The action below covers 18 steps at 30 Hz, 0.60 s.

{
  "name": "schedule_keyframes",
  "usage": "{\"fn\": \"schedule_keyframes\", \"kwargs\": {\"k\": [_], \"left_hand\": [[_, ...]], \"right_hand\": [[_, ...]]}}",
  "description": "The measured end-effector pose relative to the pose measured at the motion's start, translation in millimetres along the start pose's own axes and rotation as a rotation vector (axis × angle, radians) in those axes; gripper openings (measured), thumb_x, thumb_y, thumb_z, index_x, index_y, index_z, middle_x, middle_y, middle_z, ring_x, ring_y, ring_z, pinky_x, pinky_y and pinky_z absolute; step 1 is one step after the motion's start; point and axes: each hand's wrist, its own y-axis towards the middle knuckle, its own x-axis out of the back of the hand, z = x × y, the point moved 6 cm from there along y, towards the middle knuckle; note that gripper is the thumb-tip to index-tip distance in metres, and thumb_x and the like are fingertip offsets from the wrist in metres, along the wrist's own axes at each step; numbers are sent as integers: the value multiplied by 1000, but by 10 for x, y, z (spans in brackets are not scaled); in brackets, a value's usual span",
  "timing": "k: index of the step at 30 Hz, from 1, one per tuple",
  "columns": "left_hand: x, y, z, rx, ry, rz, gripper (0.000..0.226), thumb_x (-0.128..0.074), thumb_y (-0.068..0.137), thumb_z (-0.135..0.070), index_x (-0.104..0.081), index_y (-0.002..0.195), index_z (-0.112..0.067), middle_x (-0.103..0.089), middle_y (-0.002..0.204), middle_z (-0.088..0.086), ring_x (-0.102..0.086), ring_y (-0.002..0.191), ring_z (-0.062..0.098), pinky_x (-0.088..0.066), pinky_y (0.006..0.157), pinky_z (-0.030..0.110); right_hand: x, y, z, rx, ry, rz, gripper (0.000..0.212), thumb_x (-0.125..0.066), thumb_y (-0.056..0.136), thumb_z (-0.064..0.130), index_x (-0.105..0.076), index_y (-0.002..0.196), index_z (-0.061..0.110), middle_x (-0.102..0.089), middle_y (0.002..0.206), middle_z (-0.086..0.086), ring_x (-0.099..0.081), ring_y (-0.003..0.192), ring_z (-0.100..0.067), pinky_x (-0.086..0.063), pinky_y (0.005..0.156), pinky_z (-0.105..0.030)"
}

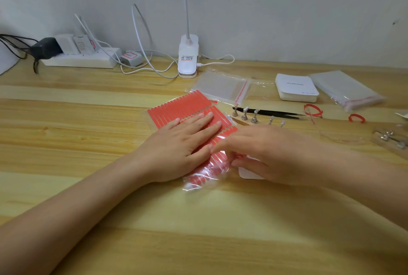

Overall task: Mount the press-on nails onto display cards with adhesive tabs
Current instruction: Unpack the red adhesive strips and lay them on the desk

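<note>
Pale wood worktop [88, 186] against a grey-white wall [287, 10]; power strip [81, 59] with plugs and cables at back left; clip lamp [187, 56] at back centre; zip bags [221, 86] just right of the lamp; a white card stack [297, 87] and a second bag pack [346, 89] further right; black tweezers [271, 112] behind a row of small metal nail stands [254, 117]; red rubber bands [313, 110] right of those.

Your red tab sheet [183, 107] lies mid-worktop in a clear sleeve [205, 177], near end crinkled; your left hand [178, 144] lies palm-down on the sheet, fingers spread flat, pressing it to the worktop; forearm runs in from lower left.

Your right hand [271, 155] comes in from the right, blurred, fingers curled at the sleeve's near-right edge, touching the plastic; can't tell whether it pinches the sleeve or only rests there; a white card [249, 174] shows partly under that hand, beside the sleeve.
</note>
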Motion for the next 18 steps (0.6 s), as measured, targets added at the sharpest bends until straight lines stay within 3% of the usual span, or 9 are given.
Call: {"fn": "schedule_keyframes", "kwargs": {"k": [4,7,10,14,18], "left_hand": [[-9,-7,13,6,24,20,49,-4,86,-58,23,126,-49,27,136,-30,24,123,-15,9,102,15],[-8,-18,32,20,8,15,47,-7,90,-58,23,126,-49,27,137,-30,26,124,-14,10,103,15],[-2,-13,33,29,0,32,46,5,83,-65,25,122,-52,28,135,-31,32,121,-16,11,103,16],[-8,-11,39,34,-14,31,47,-11,90,-56,22,123,-53,25,136,-32,23,125,-16,11,104,17],[20,-20,67,27,-55,43,49,-20,92,-54,17,123,-55,19,136,-34,19,124,-18,6,109,20]], "right_hand": [[66,19,72,78,-83,-55,12,-61,76,10,-73,78,10,-66,73,-3,-62,63,-21,-41,54,-22],[80,-73,90,69,-145,-130,8,-69,72,3,-72,78,7,-63,70,-6,-59,60,-22,-39,51,-24],[106,-201,145,84,-287,-201,13,-70,66,-5,-68,71,7,-59,66,-7,-54,56,-22,-35,48,-22],[30,-288,326,90,-522,-274,17,-58,67,-5,-58,61,10,-52,60,-5,-46,53,-21,-34,47,-28],[6,-302,276,42,-449,-296,12,-61,66,-1,-59,61,9,-52,59,-5,-47,50,-22,-37,46,-27]]}}
